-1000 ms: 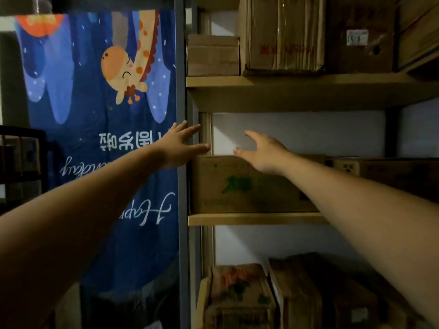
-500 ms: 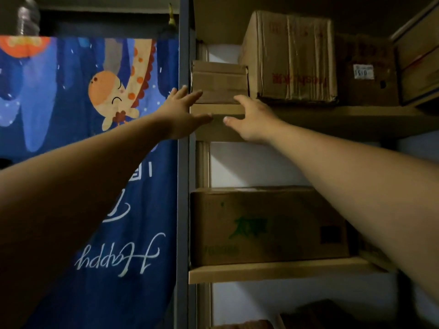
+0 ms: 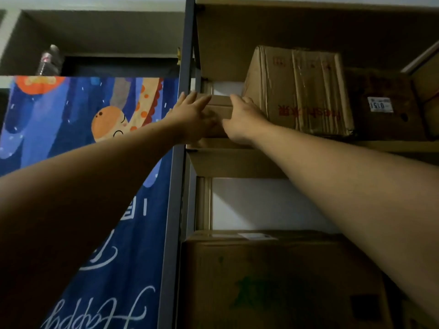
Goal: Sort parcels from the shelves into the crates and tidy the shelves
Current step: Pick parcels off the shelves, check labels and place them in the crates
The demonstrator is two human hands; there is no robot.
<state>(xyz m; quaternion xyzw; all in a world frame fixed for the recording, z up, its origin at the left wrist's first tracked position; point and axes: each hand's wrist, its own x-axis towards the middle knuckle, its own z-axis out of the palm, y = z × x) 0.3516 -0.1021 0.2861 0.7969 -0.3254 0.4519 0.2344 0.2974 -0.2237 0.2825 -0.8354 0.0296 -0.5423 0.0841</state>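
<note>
Both hands clamp the small box on the upper shelf.
The left hand lies flat with its fingers straight against the box's left face. The right hand presses the opposite side, fingers extended, nothing curled that I can see. The box sits between the palms, resting on the board just beneath them. Likely a two-palm squeeze because the tall carton stands tight beside the right hand, leaving no room to hook behind. The reach is overhead, so the box could slip when pulled.

Left grip and right grip now up from shelf edge onto small box
</note>
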